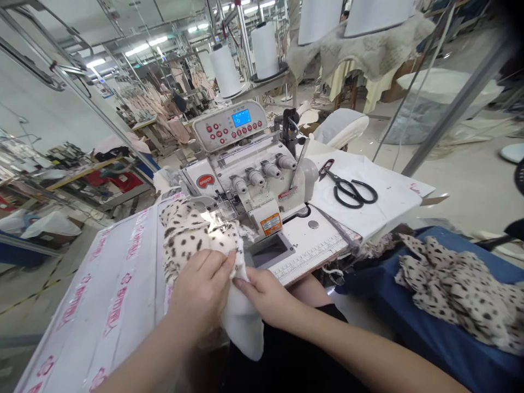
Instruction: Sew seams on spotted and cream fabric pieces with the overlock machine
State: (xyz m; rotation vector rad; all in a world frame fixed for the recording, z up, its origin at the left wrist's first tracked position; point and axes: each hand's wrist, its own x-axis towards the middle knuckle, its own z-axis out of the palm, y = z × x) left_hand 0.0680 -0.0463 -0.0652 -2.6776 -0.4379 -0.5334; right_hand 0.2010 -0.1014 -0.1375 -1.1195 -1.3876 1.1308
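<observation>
The left hand (pixel 200 289) closes narrowly over a leopard-spotted fabric (pixel 184 240), its far end lying under the overlocker's presser foot (pixel 223 217), while the right hand (pixel 266 295) pinches a white cloth (pixel 245 322) to it, both near the front edge of the worktop (pixel 102 305) — the cloth hangs over it.

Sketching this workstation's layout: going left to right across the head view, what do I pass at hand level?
Pink-printed white table covering → left hand → right hand → ruler scale → spotted fabric pile
</observation>
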